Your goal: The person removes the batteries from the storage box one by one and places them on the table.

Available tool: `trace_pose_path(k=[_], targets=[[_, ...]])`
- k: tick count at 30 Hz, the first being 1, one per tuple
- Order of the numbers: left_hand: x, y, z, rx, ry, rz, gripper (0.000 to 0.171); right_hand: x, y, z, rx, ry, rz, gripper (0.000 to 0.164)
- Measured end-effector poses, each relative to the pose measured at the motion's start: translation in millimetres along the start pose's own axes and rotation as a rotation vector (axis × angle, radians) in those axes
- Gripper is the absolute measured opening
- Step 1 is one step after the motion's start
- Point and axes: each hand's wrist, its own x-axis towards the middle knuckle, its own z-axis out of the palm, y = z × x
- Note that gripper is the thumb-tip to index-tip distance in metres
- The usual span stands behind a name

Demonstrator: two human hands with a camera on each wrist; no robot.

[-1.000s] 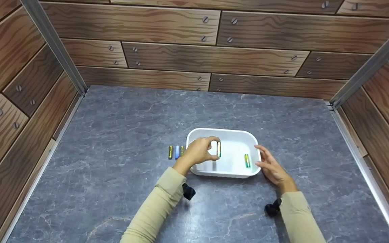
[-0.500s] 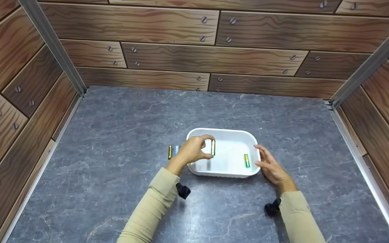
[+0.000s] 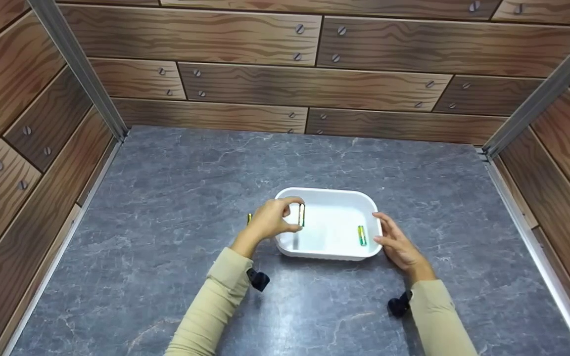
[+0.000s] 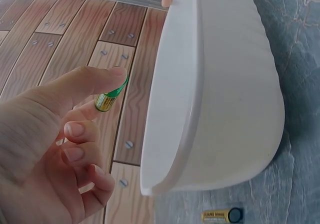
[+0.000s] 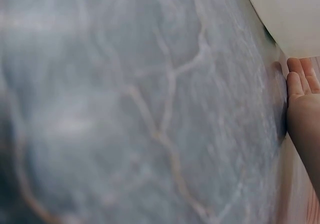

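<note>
My left hand point(image 3: 267, 220) pinches a green-and-gold battery point(image 3: 302, 215) between thumb and index finger, over the left part of the white plastic basin point(image 3: 334, 256). In the left wrist view, the held battery point(image 4: 106, 101) shows below the thumb tip, with the other fingers loosely bent. Inside the basin, near its right end, lies another green-and-yellow battery point(image 3: 362, 236). My right hand point(image 3: 401, 247) holds the basin's right end, thumb and index fingertip over the rim. In the right wrist view, fingers of the right hand point(image 5: 302, 84) lie against the basin's outside point(image 5: 292, 21).
A black-and-gold battery point(image 3: 250, 218) lies on the grey marbled table point(image 3: 166, 207) left of the basin, partly behind the left hand. Wood-patterned walls point(image 3: 245, 81) enclose the table at the back and sides.
My left hand has moved left with the battery, from mid-basin to its left part. It now covers the blue battery and another beside it. The right hand and basin stay put.
</note>
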Motion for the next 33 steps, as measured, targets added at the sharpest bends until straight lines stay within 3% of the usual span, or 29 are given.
trace_pose_path(k=[10,27,33], targets=[[-4.8,-9.0,-6.8,-0.043,0.024,0.01,0.053,0.2,-0.1,-0.1,0.001,-0.002,-0.005,0.055],[-14.3,-26.7,-18.1,-0.086,0.055,-0.034,0.052,1.0,0.4,2.4,-0.012,0.067,0.022,0.056],[-18.5,-36.1,-22.4,-0.1,0.052,-0.048,0.055,0.4,1.0,1.0,-0.02,0.038,0.007,0.057]])
